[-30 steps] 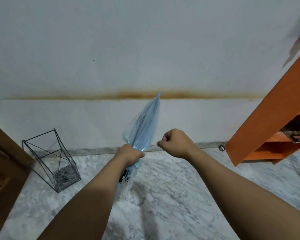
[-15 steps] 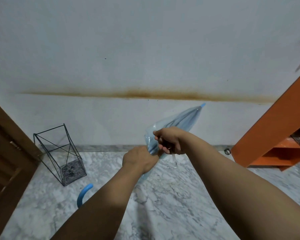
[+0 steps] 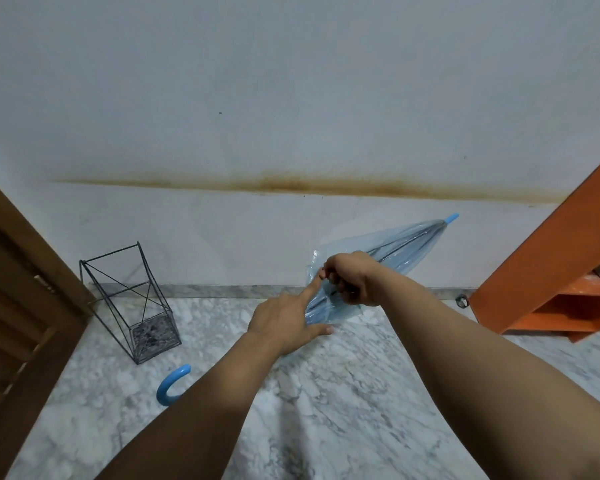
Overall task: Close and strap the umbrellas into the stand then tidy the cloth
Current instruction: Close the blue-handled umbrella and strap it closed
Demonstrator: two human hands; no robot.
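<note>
A folded, clear light-blue umbrella (image 3: 392,249) lies tilted in the air, its blue tip pointing up right and its curved blue handle (image 3: 172,384) showing low left below my left forearm. My right hand (image 3: 352,282) grips the gathered canopy near its middle, fingers curled over the folds. My left hand (image 3: 288,320) lies against the canopy with its index finger stretched up to the right hand and thumb out below. A black wire umbrella stand (image 3: 132,303) stands empty on the floor at the left, by the wall.
A brown wooden door (image 3: 18,306) fills the left edge. An orange shelf unit (image 3: 548,278) stands at the right, with a small dark ring (image 3: 461,301) on the floor beside it. The floor is grey-white marble; the white wall carries a brown stain line.
The umbrella has swung from upright to tilted right. My right hand moved onto the canopy and gripped it. My left hand loosened its grip and now has fingers stretched out.
</note>
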